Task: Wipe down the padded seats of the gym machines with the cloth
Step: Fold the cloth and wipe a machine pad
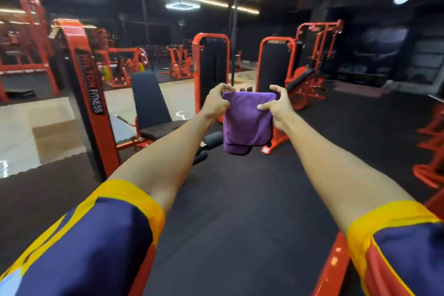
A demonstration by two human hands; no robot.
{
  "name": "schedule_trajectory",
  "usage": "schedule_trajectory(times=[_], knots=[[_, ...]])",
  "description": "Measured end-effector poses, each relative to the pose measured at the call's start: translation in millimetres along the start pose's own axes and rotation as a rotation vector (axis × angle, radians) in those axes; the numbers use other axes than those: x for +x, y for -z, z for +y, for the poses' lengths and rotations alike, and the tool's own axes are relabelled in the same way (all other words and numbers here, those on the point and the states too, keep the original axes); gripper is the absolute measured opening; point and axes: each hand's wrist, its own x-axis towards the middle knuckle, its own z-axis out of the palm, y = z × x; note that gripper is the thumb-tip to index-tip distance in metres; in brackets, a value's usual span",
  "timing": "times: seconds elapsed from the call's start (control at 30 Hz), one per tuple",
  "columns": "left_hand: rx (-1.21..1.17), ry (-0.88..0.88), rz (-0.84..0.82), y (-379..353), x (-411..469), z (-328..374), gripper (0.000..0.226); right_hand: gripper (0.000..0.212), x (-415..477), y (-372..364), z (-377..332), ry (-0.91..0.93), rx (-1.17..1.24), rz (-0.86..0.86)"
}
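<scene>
aloft, soft folded purple cloth point(247, 120), left hand point(216, 104), right hand point(278, 109) pinching

Open black floor point(240, 187) is seen from 6 o'clock up to the middle, between the outstretched arms, and again toward 2 o'clock. At 12 o'clock the way is closed by two orange weight stacks — the left tower point(211, 67) behind the left hand point(216, 103), the right tower point(274, 67) behind the right hand point(276, 108) — with the purple cloth point(247, 122) held across the gap between them. At 10 o'clock a padded seat point(165, 127) and its roller pads point(213, 138) are flanked by a slanted orange post point(89, 94), and orange frames point(430, 166) are set at 3 o'clock, an orange beam point(334, 264) at 5 o'clock.
</scene>
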Motion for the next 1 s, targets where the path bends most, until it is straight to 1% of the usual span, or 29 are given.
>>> schedule_trajectory(times=[0.1,0.2,0.27,0.33,0.4,0.47,0.57,0.67,0.77,1.0], knots=[[0.126,-0.095,-0.016,-21,59,-23,0.051,0.072,50,-4,8,0.053,-0.222,0.096],[0.226,-0.226,-0.062,-47,135,-41,0.044,0.064,102,-2,9,0.067,-0.476,0.194],[0.27,-0.248,-0.1,-67,178,-50,0.043,0.056,134,3,10,0.073,-0.603,0.245],[0.301,-0.249,-0.13,-93,218,-62,0.04,0.04,166,11,15,0.076,-0.71,0.301],[0.286,-0.226,-0.124,-120,249,-72,0.037,0.023,196,25,19,0.041,-0.795,0.338],[0.26,-0.235,-0.132,-150,283,-82,0.038,0.017,229,43,27,0.007,-0.848,0.344],[0.31,-0.277,-0.157,-195,326,-92,0.04,0.019,276,72,42,-0.012,-0.875,0.371],[0.287,-0.283,-0.194,-251,372,-97,0.036,0.017,329,111,57,-0.025,-0.876,0.391],[0.278,-0.285,-0.244,-306,417,-98,0.032,0.017,381,152,68,-0.072,-0.847,0.41],[0.237,-0.306,-0.326,-432,519,-88,0.029,0.017,489,238,77,-0.107,-0.909,0.473]])
